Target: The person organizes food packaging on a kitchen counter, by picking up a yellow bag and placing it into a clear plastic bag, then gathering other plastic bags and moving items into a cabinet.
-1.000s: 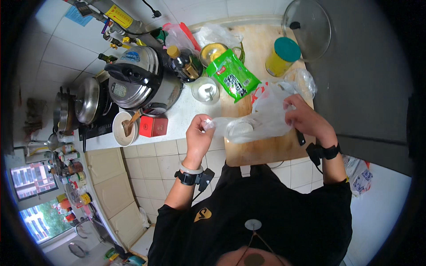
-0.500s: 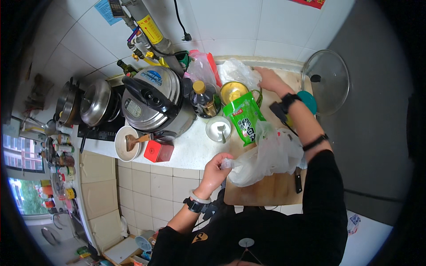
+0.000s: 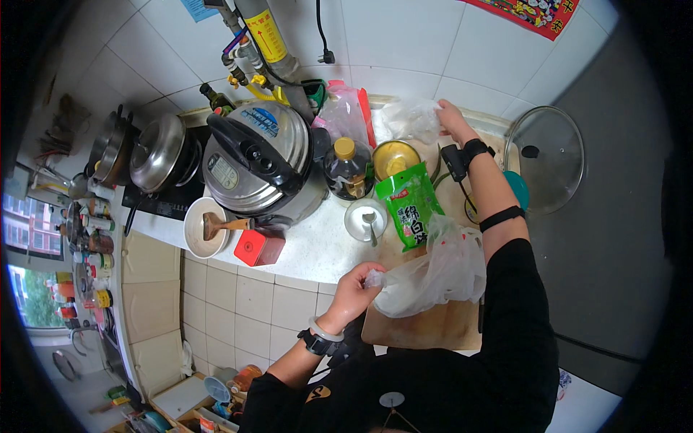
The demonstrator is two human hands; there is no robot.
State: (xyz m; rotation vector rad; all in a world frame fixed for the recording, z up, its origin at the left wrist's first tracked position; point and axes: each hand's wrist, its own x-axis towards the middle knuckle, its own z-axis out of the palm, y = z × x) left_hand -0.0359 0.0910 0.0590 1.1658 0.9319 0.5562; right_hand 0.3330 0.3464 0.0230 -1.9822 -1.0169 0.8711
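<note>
My left hand (image 3: 351, 294) pinches the gathered edge of a translucent plastic bag (image 3: 411, 292), which lies over the wooden cutting board (image 3: 413, 328). At the back of the counter, my right hand (image 3: 455, 123) has its fingers closed on the edge of a second, whitish plastic bag (image 3: 411, 119); the fingertips are partly hidden. Between the hands lie a green printed packet (image 3: 411, 207), a metal bowl (image 3: 395, 160) with something pale yellow in it, and a small glass bowl (image 3: 365, 221) with a spoon in white contents.
To the left stand a dark bottle (image 3: 349, 173) with a yellow cap, a pressure cooker (image 3: 256, 159), a white bowl (image 3: 202, 229) with a wooden-handled brush or spatula, and a red box (image 3: 258, 247). A glass lid (image 3: 556, 166) leans at the right beside a grey panel (image 3: 613, 238).
My view has shifted slightly. The right hand is a little farther back, and the whitish bag stretches with it. The left hand keeps its hold on the nearer bag.
</note>
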